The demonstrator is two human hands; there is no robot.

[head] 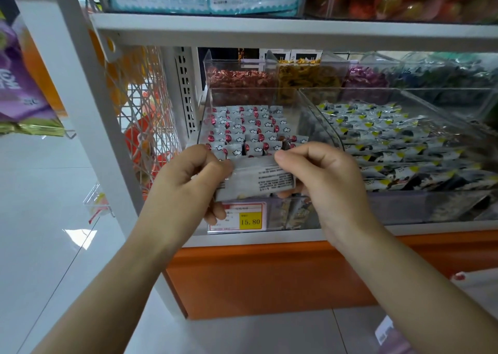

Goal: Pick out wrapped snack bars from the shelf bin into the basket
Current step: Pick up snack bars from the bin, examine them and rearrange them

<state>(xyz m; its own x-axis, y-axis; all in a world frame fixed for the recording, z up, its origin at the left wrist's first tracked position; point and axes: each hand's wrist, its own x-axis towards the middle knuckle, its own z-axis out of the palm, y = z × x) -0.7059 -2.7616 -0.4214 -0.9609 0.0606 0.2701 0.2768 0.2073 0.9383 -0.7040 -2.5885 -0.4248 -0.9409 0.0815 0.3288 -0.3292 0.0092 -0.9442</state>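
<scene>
1. Acrylic, clear and slick: in the head view the shelf bin (201, 127) sits on the middle shelf. Your bundle of wrapped bars (258, 181) hangs just in front of its lip, above the price tag (244, 216).
2. Grip: your left hand (188, 176) is curled round the bundle's left end, fingers beneath. Your right hand (318, 173) pinches the upper right edge between thumb and forefinger.
3. Hazard: the wrappers look glossy and the bundle is loose. In my judgement, a slack pinch lets the middle bars fan out and drop to the floor or back into the bin.
4. Hazard: no basket is identifiable. A white object (474, 286) at the lower right edge may be it; I cannot tell. Turning blind to find it risks a spill.
5. Count: two hands, one price tag and one bundle. The bars in the bundle cannot be counted, as only one printed back shows.
6. Count: the bars in the bin (250, 130) stand in rows, several dozen at a guess. There are two front bins, the neighbouring bin (404, 98) holding yellow-marked packets (390, 143), and at least three more bins behind.
</scene>
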